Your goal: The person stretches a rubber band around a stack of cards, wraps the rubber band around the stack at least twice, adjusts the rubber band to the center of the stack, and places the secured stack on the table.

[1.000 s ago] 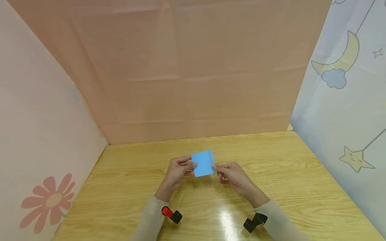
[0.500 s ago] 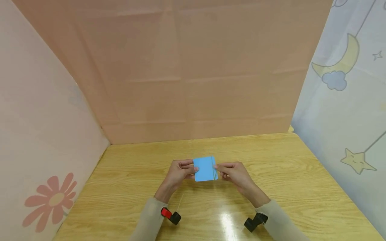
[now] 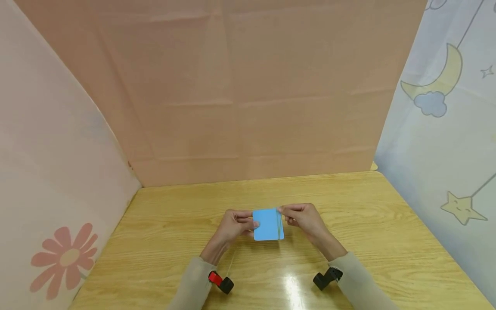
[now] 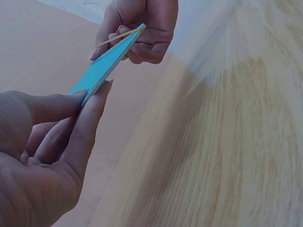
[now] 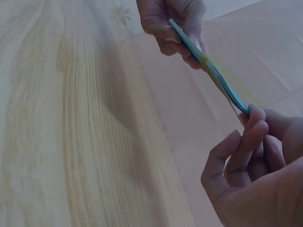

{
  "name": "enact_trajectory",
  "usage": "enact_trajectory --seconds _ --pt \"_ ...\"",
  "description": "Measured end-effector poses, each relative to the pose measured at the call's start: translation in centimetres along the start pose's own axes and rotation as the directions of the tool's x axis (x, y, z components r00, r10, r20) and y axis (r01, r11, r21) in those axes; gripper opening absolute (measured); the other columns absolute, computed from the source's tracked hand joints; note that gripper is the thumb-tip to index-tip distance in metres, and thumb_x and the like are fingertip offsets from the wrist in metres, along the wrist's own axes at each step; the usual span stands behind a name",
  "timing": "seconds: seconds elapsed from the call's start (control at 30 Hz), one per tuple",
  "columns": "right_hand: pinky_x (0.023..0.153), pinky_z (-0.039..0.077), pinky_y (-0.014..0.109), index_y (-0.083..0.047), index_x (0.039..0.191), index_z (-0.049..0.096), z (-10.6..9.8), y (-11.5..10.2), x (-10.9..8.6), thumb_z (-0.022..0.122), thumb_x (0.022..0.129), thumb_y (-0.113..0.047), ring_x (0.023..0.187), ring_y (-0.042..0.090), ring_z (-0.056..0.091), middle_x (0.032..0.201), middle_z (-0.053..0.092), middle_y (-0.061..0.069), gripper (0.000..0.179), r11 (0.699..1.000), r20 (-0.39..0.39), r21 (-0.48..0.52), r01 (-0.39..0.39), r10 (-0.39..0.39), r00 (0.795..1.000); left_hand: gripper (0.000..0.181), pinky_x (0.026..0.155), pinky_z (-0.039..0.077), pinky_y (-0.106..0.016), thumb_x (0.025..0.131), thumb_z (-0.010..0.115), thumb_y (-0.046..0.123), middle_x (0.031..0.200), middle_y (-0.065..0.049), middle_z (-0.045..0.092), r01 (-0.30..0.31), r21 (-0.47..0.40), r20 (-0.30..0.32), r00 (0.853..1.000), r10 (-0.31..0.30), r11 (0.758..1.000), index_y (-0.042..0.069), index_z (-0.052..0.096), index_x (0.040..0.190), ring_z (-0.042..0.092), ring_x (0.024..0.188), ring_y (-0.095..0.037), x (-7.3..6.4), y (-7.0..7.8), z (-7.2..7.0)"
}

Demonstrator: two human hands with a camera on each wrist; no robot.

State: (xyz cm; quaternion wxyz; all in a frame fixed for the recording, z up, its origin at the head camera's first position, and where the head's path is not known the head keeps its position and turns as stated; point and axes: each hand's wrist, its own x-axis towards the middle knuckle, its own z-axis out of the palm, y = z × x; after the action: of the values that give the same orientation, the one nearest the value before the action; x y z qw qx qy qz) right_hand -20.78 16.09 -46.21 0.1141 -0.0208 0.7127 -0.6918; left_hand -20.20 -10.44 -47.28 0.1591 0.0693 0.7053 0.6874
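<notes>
A thin stack of square blue cards (image 3: pixel 265 224) with rounded corners is held up over the table. My left hand (image 3: pixel 232 224) pinches its left side, thumb on the front face and fingers behind. A thin yellowish rubber band (image 3: pixel 279 228) runs around the stack near its right edge. At the top right corner, my right hand (image 3: pixel 305 216) pinches the band between thumb and fingertips. In the right wrist view the edge shows several layers, with the band (image 5: pixel 205 60) crossing it and stretching toward the right fingertips (image 5: pixel 255 113).
A wood-grain table (image 3: pixel 174 215) lies beneath both hands. Behind it hangs a creased tan sheet (image 3: pixel 232 107). Patterned walls stand on both sides, with a flower (image 3: pixel 63 260) at left and a moon (image 3: pixel 438 77) at right. Each wrist carries a small black camera (image 3: pixel 226 285).
The stack has come lower and slightly right, and now sits straighter. My right hand has slid from the middle of its right edge up to the top right corner, with the band there.
</notes>
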Motion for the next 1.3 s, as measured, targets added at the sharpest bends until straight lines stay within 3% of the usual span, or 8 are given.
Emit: enact_trajectory --seconds 0.2,0.4,0.57,0.7,0.83,1.07,1.2,1.3 --pt "0.075 0.057 0.03 0.006 0.11 0.078 -0.8 -0.3 0.3 0.074 0.1 -0.022 0.075 0.014 0.055 0.076 0.062 -0.001 0.03 0.997 0.089 -0.081 0.013 -0.006 0.996 0.052 0.074 0.068 -0.032 0.097 0.073 0.001 0.11 -0.026 0.078 -0.009 0.011 0.013 1.0 0.008 1.0 -0.011 0.056 0.144 0.076 0.077 -0.012 -0.1 0.1 0.1" --pt "0.075 0.06 0.028 0.012 0.117 0.074 -1.5 -0.6 0.6 0.07 0.103 -0.021 0.07 0.008 0.055 0.083 0.063 0.0 0.035 0.995 0.188 -0.095 0.024 -0.006 0.982 0.049 0.079 0.069 -0.041 0.097 0.074 0.002 0.109 -0.025 0.078 -0.023 0.041 0.012 1.0 0.022 0.999 -0.011 0.059 0.141 0.077 0.078 -0.012 -0.1 0.3 0.1" --pt "0.077 0.059 0.029 0.012 0.121 0.071 -1.9 -0.5 0.8 0.068 0.104 -0.021 0.06 0.006 0.047 0.074 0.055 -0.005 0.038 0.996 0.246 -0.087 -0.002 0.023 0.969 0.048 0.079 0.069 -0.043 0.097 0.073 0.002 0.11 -0.027 0.078 -0.031 0.055 0.019 0.999 0.03 0.998 -0.011 0.06 0.141 0.077 0.08 -0.013 0.0 0.2 0.2" --pt "0.076 0.059 0.029 0.011 0.121 0.071 -2.0 -0.7 0.9 0.068 0.104 -0.021 0.061 0.007 0.046 0.075 0.055 -0.005 0.037 0.996 0.253 -0.085 -0.009 0.03 0.967 0.049 0.079 0.069 -0.042 0.097 0.073 0.002 0.11 -0.026 0.078 -0.021 0.045 0.019 1.0 0.02 0.999 -0.011 0.059 0.142 0.077 0.08 -0.013 0.0 0.2 0.2" --pt "0.077 0.059 0.029 0.009 0.12 0.073 -1.8 -0.6 1.0 0.069 0.103 -0.022 0.07 0.01 0.053 0.091 0.062 0.0 0.035 0.993 0.227 -0.114 0.001 0.026 0.974 0.049 0.079 0.069 -0.041 0.097 0.073 0.003 0.109 -0.024 0.079 -0.007 0.036 0.009 1.0 0.007 0.999 -0.01 0.058 0.143 0.077 0.079 -0.013 0.1 0.1 0.2" --pt "0.091 0.065 0.041 0.005 0.12 0.073 -1.7 0.1 1.2 0.071 0.102 -0.026 0.096 0.019 0.071 0.107 0.076 0.004 0.036 0.99 0.21 -0.143 0.011 0.02 0.978 0.048 0.075 0.069 -0.035 0.096 0.074 0.003 0.105 -0.019 0.08 0.017 0.029 -0.003 1.0 -0.017 0.999 -0.01 0.061 0.14 0.076 0.079 -0.013 0.2 -0.2 0.2" --pt "0.09 0.067 0.047 0.007 0.12 0.072 -1.8 0.3 1.3 0.072 0.102 -0.024 0.092 0.023 0.078 0.102 0.079 0.008 0.036 0.995 0.238 -0.103 0.006 0.019 0.971 0.047 0.073 0.068 -0.031 0.096 0.075 0.004 0.102 -0.015 0.08 0.024 0.034 -0.007 1.0 -0.024 0.999 -0.009 0.062 0.139 0.076 0.079 -0.014 0.4 -0.4 0.2" --pt "0.085 0.068 0.044 0.008 0.12 0.072 -1.8 0.3 1.3 0.071 0.102 -0.023 0.088 0.022 0.078 0.097 0.079 0.007 0.035 0.995 0.243 -0.1 0.006 0.019 0.97 0.046 0.071 0.067 -0.03 0.095 0.075 0.004 0.1 -0.013 0.081 0.03 0.034 -0.011 1.0 -0.03 0.999 -0.008 0.063 0.137 0.075 0.078 -0.014 0.5 -0.5 0.2"
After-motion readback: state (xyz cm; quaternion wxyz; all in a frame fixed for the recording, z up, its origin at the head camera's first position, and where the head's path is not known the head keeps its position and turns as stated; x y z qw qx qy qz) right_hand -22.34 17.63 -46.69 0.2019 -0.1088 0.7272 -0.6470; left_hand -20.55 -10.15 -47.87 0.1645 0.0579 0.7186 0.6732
